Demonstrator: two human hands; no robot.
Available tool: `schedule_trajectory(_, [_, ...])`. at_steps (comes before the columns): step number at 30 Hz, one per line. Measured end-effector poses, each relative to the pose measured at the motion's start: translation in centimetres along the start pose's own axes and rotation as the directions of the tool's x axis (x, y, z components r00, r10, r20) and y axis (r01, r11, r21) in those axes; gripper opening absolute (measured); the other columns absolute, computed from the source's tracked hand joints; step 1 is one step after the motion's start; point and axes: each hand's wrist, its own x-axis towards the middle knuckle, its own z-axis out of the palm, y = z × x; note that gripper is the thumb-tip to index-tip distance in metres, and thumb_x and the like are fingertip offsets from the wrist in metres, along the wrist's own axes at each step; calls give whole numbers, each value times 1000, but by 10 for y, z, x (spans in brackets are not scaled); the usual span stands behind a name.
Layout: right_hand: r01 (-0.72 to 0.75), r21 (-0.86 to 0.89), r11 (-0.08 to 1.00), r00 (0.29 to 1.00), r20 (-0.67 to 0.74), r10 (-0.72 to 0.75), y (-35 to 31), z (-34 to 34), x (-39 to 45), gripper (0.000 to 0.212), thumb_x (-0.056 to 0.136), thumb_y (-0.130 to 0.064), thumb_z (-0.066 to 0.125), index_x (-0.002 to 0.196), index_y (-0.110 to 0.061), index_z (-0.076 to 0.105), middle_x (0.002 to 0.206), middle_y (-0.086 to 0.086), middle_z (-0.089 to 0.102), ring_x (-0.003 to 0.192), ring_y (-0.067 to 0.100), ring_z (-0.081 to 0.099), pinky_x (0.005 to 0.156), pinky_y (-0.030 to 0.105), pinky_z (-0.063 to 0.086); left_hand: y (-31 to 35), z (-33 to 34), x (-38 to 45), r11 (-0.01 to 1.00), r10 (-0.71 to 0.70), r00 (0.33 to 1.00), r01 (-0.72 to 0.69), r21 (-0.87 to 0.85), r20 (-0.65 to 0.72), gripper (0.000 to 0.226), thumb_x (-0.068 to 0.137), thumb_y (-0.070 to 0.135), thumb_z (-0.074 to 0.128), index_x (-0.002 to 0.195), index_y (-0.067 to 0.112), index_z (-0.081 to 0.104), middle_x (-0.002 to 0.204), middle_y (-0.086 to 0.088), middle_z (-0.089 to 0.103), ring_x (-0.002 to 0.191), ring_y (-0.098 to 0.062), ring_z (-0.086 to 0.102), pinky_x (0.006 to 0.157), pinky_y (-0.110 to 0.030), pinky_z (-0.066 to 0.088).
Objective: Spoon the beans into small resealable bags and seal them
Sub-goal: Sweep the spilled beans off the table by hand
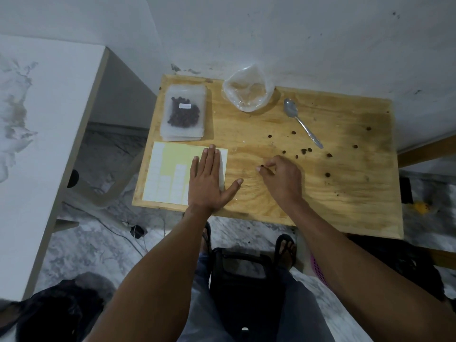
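One frosted resealable bag of dark beans lies filled and labelled at the plywood worktop's far-left corner, while the right hand pinches a stray bean mid-board, the left hand lies flat on the label sheet, and scattered loose beans beside the idle metal spoon remain unbagged.

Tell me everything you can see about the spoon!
The spoon looks like shiny silver metal, with an oval bowl and a long thin handle. It lies flat on the wooden table, bowl pointing toward the wall and handle slanting toward the right. Its bowl looks empty. No hand touches it. A clear plastic bag sits just to its left, and loose dark beans are scattered near its handle.
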Motion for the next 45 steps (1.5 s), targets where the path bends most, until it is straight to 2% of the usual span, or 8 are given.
schedule_trajectory(12, [174, -79, 982, 984, -12, -175, 6, 9, 3, 14, 96, -18, 63, 91, -6, 69, 87, 10, 71, 78, 27, 66, 70, 38, 53, -1, 1, 0, 1000, 2, 1000, -2, 0, -17, 100, 91, 73, 46, 157, 1, 26, 167, -14, 18, 157, -25, 11, 126, -47, 11])
schedule_trajectory(17, [-152, 256, 955, 987, -17, 162, -10, -1, 17, 16, 89, -14, 62, 74, -12, 68, 68, -1, 62, 64, 13, 56, 62, 29, 46, -1, 0, 0, 1000, -2, 1000, 1, 21, 10, 100, 91, 74, 45, 157, 2, 24, 168, -13, 15, 157, -24, 8, 127, -47, 9])
schedule_trajectory(21, [-594, 796, 120, 748, 491, 446, -27, -13, 32, 21, 87, -15, 44, 69, -11, 53, 52, -3, 36, 42, 11, 28, 43, 23, 26, -1, 0, 0, 999, -1, 1000, 0, 32, 24, 100, 92, 75, 42, 158, 2, 22, 168, -13, 13, 157, -23, 6, 126, -48, 10])
schedule_trajectory(24, [-587, 798, -135, 738, 597, 316, -30, -21, 35, 28, 89, -15, 32, 69, -9, 51, 53, 1, 38, 43, 14, 26, 44, 23, 26, 0, -1, 1, 999, 0, 1000, 0, 32, 23, 100, 92, 75, 42, 158, 2, 22, 168, -13, 14, 157, -24, 7, 126, -48, 11])
schedule_trajectory(30, [-596, 803, -20, 739, 558, 377, -37, -29, 57, 21, 88, -12, 42, 72, -8, 56, 61, 4, 51, 45, 13, 32, 46, 23, 30, 0, -2, 0, 1000, 2, 1000, -2, 20, 18, 100, 92, 74, 44, 158, 2, 22, 168, -13, 14, 157, -24, 7, 126, -48, 11])
schedule_trajectory(36, [-180, 191, 965, 983, -11, 186, -15, -17, 80, 51, 101, -34, 52, 63, -2, 61, 59, 5, 61, 56, 20, 53, 52, 28, 34, 0, -2, 1, 1000, -4, 999, 3, 20, 35, 101, 92, 74, 44, 159, 3, 20, 169, -12, 11, 157, -23, 4, 126, -48, 10])
schedule_trajectory(42, [-109, 178, 978, 993, -18, 114, -13, -13, 87, 38, 107, -21, 40, 99, -7, 74, 102, 6, 74, 93, 19, 65, 82, 27, 48, 0, -2, 2, 1000, 2, 1000, -2, 3, 16, 100, 91, 73, 45, 158, 2, 23, 168, -13, 14, 157, -24, 7, 126, -49, 12])
schedule_trajectory(45, [-351, 536, 768, 933, 131, 336, -17, -16, 92, 32, 105, -14, 37, 109, -10, 68, 82, 3, 66, 63, 10, 56, 54, 19, 46, 0, -1, 2, 1000, 3, 1000, -3, 3, 8, 99, 91, 73, 46, 158, 2, 24, 168, -13, 15, 157, -25, 8, 125, -50, 14])
